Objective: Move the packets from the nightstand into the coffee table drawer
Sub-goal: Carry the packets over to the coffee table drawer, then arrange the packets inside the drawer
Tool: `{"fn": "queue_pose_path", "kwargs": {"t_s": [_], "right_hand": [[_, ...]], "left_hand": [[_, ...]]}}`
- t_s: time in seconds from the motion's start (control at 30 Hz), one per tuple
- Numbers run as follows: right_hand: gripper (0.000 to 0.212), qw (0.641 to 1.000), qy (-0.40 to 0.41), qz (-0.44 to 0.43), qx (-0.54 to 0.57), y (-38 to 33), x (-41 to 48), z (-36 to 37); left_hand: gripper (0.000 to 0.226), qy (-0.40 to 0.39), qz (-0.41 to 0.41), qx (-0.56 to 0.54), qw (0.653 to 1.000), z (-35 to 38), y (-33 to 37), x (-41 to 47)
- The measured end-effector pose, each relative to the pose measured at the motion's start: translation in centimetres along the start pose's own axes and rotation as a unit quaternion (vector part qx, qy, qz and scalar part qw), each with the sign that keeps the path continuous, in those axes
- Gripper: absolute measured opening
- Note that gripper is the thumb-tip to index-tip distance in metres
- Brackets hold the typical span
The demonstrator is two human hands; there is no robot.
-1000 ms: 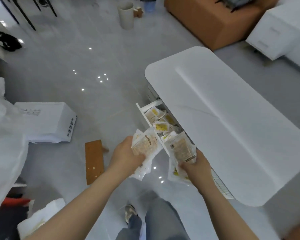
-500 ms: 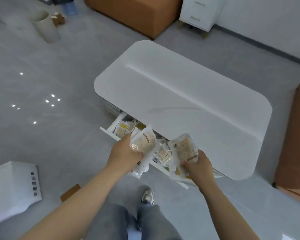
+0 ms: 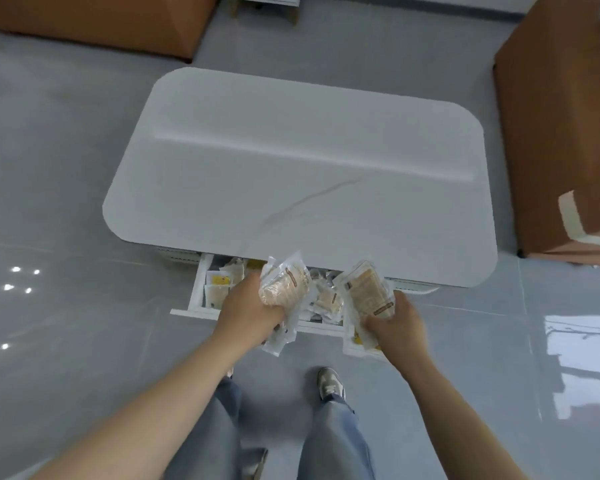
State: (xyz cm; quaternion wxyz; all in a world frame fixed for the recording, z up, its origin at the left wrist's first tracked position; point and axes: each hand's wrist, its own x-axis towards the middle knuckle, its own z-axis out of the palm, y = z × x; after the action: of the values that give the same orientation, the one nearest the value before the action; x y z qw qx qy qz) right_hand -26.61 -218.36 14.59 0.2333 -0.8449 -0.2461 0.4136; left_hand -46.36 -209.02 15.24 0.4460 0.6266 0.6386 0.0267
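In the head view, the left hand (image 3: 248,315) kept a closed grip on a clear packet (image 3: 284,285), and the right hand (image 3: 397,318) pinched another packet (image 3: 368,292). Both hung above the open drawer (image 3: 201,289) under the white desk (image 3: 302,174) (already crowded with packets). Dropped loosely, one could probably slide over the drawer front to the floor.

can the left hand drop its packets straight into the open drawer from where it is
Probably yes. The left hand holds its packets directly above the open drawer, with nothing between them. The tabletop covers only the drawer's rear part, and packets already inside leave room on top.
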Motion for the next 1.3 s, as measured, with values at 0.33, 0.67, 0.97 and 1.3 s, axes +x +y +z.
{"fn": "queue_pose_path", "kwargs": {"t_s": [0.33, 0.67, 0.97, 1.3], "right_hand": [[0.024, 0.998, 0.044, 0.036, 0.028, 3.5, 3.6, 8.4], [0.027, 0.998, 0.059, -0.003, -0.007, 10.5, 13.2, 15.6], [0.03, 0.994, 0.085, -0.051, 0.049, 16.6, 21.1, 21.4], [0.022, 0.989, 0.119, -0.081, 0.027, 19.2, 20.9, 22.5]], "left_hand": [[0.035, -0.043, 0.048, 0.042, 0.997, 1.6, -7.2, 8.0], [0.033, -0.03, 0.085, 0.038, 0.995, 9.9, -15.0, 16.9], [0.035, -0.028, 0.151, 0.05, 0.987, 15.8, -20.6, 25.4], [0.03, 0.002, 0.198, 0.081, 0.977, 16.8, -22.9, 25.3]]}}
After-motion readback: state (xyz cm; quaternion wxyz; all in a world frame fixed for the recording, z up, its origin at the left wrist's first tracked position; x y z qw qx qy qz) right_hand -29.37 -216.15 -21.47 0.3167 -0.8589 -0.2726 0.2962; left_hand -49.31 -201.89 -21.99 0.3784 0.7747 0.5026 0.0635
